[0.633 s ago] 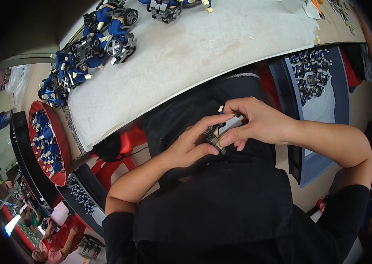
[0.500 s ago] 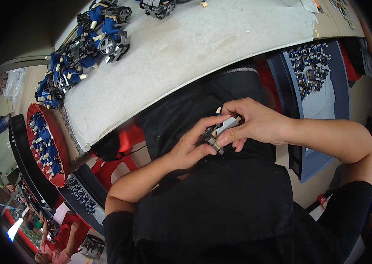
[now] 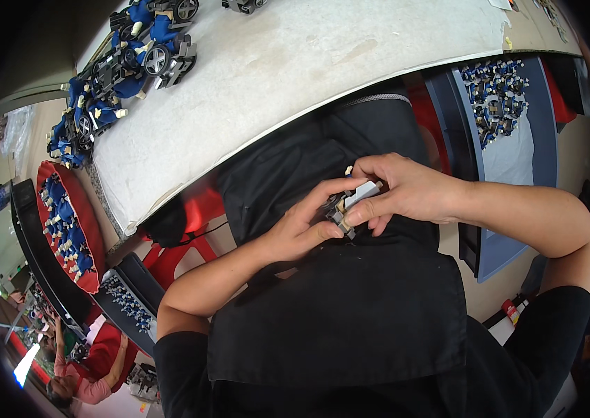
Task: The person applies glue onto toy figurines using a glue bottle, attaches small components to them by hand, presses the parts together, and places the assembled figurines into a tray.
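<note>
Over my lap, both hands meet on a small grey and black toy part (image 3: 348, 204) with a pale tan peg. My left hand (image 3: 302, 230) pinches it from the left with fingers curled around it. My right hand (image 3: 399, 191) covers it from the right, thumb and forefinger pressed on a light grey piece. Most of the part is hidden by my fingers. A black apron (image 3: 350, 313) lies under the hands.
A white worktable (image 3: 309, 63) runs across the top, with several blue and black toy vehicles (image 3: 127, 63) at its left end. A red tray (image 3: 65, 223) and a blue bin (image 3: 504, 118) hold small blue parts. A red stool (image 3: 190, 216) shows beneath. Another person (image 3: 93, 376) sits at lower left.
The view has shifted slightly, so the table and toy vehicles sit a little higher. My hands stay together on the part, fingers adjusting only slightly.
</note>
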Motion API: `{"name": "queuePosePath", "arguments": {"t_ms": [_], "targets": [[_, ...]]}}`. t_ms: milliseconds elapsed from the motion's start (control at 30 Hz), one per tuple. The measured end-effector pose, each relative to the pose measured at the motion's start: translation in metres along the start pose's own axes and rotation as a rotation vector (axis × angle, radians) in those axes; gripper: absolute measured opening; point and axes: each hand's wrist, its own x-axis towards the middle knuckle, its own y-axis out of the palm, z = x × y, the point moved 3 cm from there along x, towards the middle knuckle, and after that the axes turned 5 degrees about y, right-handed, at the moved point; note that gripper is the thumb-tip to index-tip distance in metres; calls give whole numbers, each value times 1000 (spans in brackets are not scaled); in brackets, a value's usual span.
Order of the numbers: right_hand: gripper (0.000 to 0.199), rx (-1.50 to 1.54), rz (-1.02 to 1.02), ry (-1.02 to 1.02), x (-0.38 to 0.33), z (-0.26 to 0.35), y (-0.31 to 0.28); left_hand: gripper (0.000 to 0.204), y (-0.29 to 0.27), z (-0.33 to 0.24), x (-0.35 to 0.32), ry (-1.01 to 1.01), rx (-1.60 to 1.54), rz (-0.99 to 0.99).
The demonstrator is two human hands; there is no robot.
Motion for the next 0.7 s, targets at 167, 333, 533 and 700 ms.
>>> {"name": "queuePosePath", "arguments": {"t_ms": [167, 333, 533, 700], "targets": [[30, -79, 26, 20, -1, -1, -5, 69, -1, -4, 3, -19, 47, 48], [34, 48, 21, -4, -2, -4, -5, 65, 1, -7, 7, -61, -12, 69], [32, 9, -3, -150, -3, -28, 2, 57, 2, -6, 2, -22, 185, 166], [39, -144, -323, -540, -32, -44, 8, 59, 11, -28, 26, 10, 291, 382]]}}
